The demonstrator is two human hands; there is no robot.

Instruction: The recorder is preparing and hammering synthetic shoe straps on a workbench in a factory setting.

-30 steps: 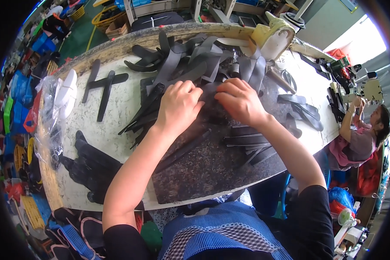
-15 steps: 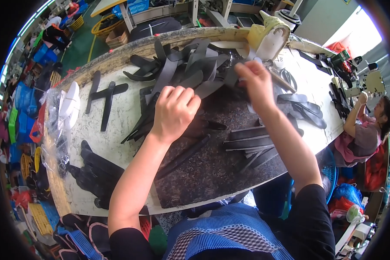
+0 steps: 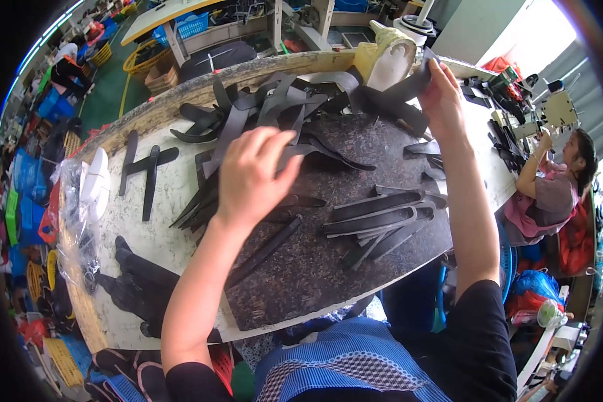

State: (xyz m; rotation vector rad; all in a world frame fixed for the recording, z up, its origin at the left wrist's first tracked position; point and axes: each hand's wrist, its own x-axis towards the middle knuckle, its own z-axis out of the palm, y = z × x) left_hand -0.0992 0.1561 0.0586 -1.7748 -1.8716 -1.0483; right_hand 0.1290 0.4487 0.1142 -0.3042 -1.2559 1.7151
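Note:
My right hand point(image 3: 442, 100) is raised at the far right of the table, its fingers closed on a dark curved strip point(image 3: 412, 86). The strip hangs just in front of a yellow-and-white container point(image 3: 388, 63), and its far end overlaps other dark pieces. Over the near side of a loose heap of black and grey strips point(image 3: 251, 110), my left hand point(image 3: 251, 177) hovers with thumb and fingers apart and nothing seen in it. Below my right wrist, a stack of grey-edged bent strips point(image 3: 382, 214) lies on a dark speckled board point(image 3: 281, 288).
Crossed black strips point(image 3: 151, 164), white curved pieces point(image 3: 95, 177) and clear plastic wrap point(image 3: 77, 221) lie at the left. A black pile point(image 3: 141, 281) sits at the near left. A raised wooden edge point(image 3: 161, 104) runs along the back. Another person point(image 3: 549, 174) works at the right.
My right hand has moved right and up, now with a dark strip in it. My left hand has loosened from a closed shape and shifted slightly left. The view has turned a little.

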